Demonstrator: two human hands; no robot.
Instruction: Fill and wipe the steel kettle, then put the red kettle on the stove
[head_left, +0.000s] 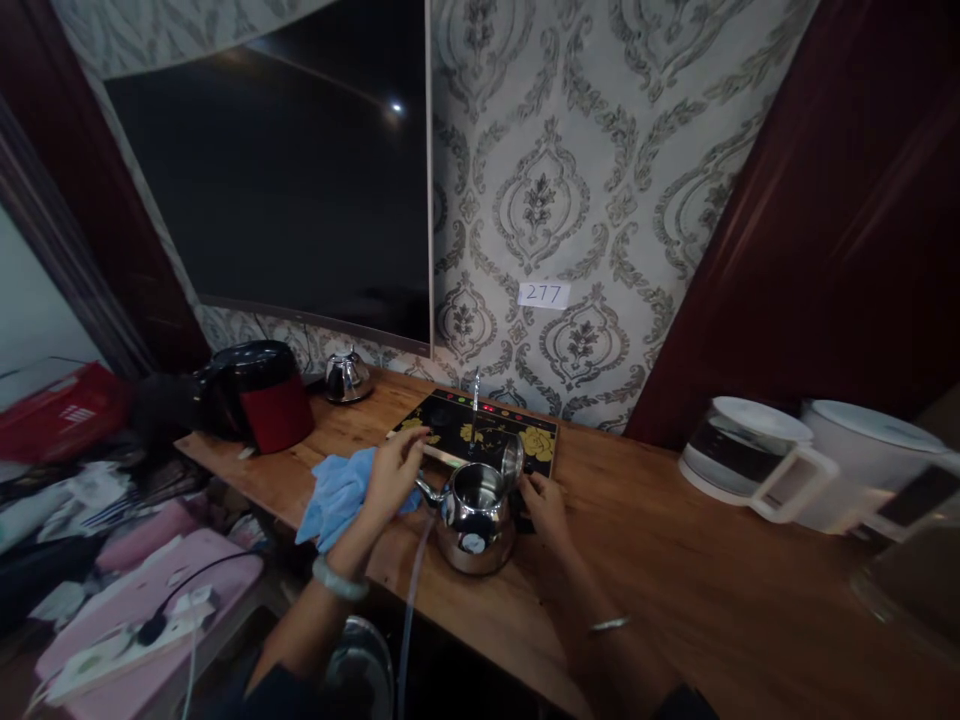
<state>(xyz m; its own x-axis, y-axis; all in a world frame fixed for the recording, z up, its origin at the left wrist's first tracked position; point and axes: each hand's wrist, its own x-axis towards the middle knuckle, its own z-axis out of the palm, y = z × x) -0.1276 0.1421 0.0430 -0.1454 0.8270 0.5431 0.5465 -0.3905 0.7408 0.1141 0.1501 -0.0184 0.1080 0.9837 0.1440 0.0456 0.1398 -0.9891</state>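
Note:
A shiny steel kettle (475, 535) stands on the wooden counter in front of the black hob, its mouth uncovered and its spout pointing left. Its round lid (513, 460) is tilted up on edge at the right of the mouth. The fingers of my right hand (546, 508) are closed at the lid's outer side, where a knob would be hidden by them. My left hand (397, 468) hovers near the spout with bent fingers slightly apart, holding nothing visible. Below and behind it lies a crumpled blue cloth (337, 492).
The black hob (442, 415) has yellow flowers and a lit red indicator; a thin metal tap (476, 400) rises by it. A clear hose (414, 600) hangs over the front edge. A red-black electric kettle (274, 400) and small steel pot (347, 377) stand left, white-handled jugs (742, 455) right.

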